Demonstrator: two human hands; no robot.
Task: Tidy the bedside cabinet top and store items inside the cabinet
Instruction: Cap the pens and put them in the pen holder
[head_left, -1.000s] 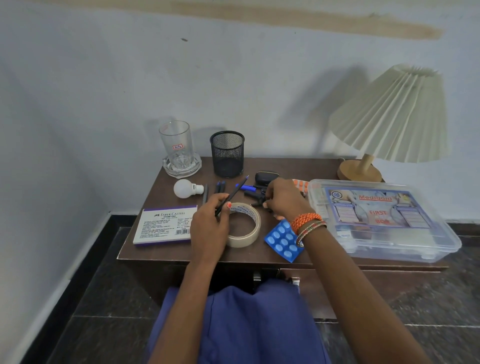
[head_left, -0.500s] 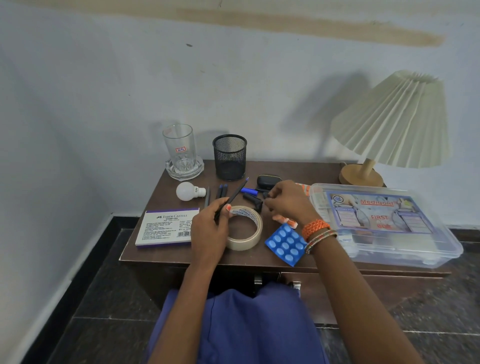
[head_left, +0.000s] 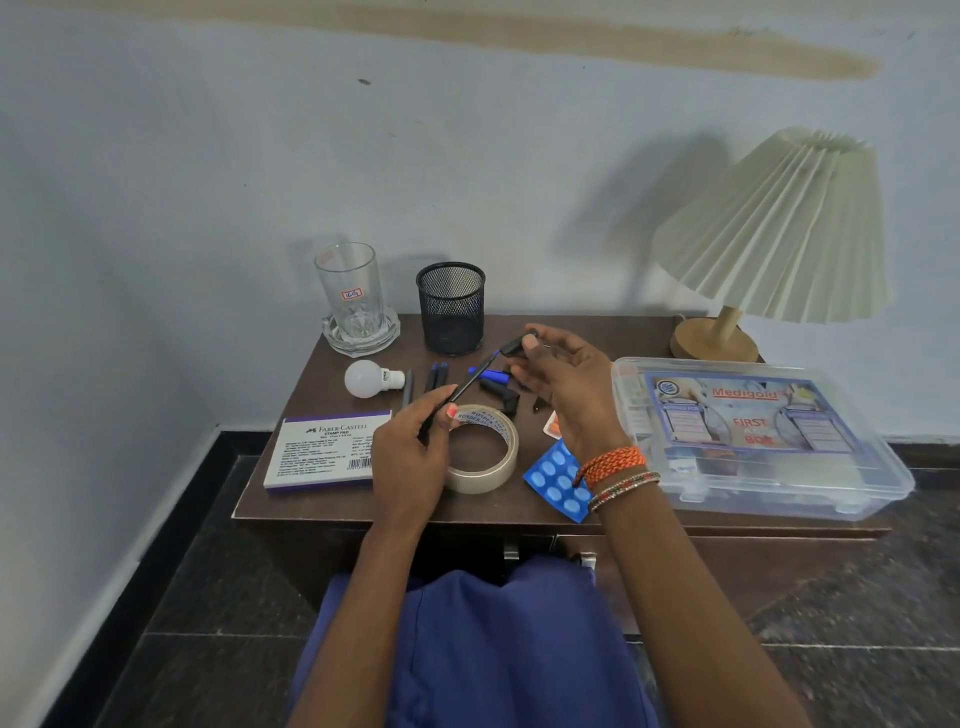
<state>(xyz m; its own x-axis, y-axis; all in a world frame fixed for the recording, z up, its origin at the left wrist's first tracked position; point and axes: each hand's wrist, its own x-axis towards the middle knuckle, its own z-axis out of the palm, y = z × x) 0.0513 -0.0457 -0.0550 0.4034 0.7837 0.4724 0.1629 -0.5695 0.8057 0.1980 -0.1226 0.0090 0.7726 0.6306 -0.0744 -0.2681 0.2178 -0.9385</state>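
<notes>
Left hand (head_left: 410, 457) is closed around a dark pen (head_left: 464, 387), barrel angled up and to the right, blue tip end toward the right hand. Right hand (head_left: 566, 384) is raised above the cabinet top (head_left: 311, 512), thumb and fingers pinched on a small black piece (head_left: 514, 345), probably a pen cap, hard to be sure at this size. Cap sits just beside the pen tip; can't tell if they touch.

Containers:
- Black mesh pen holder (head_left: 451, 307) upright at the back, near the wall. Nothing sticks out above the rim; inside looks dark, contents not readable.
- Clear drinking glass (head_left: 349, 291) upright in a glass dish (head_left: 361, 332), back left. Glass looks empty.
- Clear plastic first aid box (head_left: 753, 436) on the right, lid shut, printed label on top. Contents blurred through the lid.

Loose on the top:
- White bulb (head_left: 370, 379) lying on its side, left of several dark pens (head_left: 435, 375).
- Stamp pad box (head_left: 327, 448) flat at front left.
- Tape roll (head_left: 485, 452) lying flat, partly under the left hand.
- Blue blister pack (head_left: 557, 480) at the front edge, by the right wrist.
- More pens and black bits (head_left: 498, 387) under the right hand.
- Lamp (head_left: 769, 234) with pleated shade tilted, wooden base at back right.
</notes>
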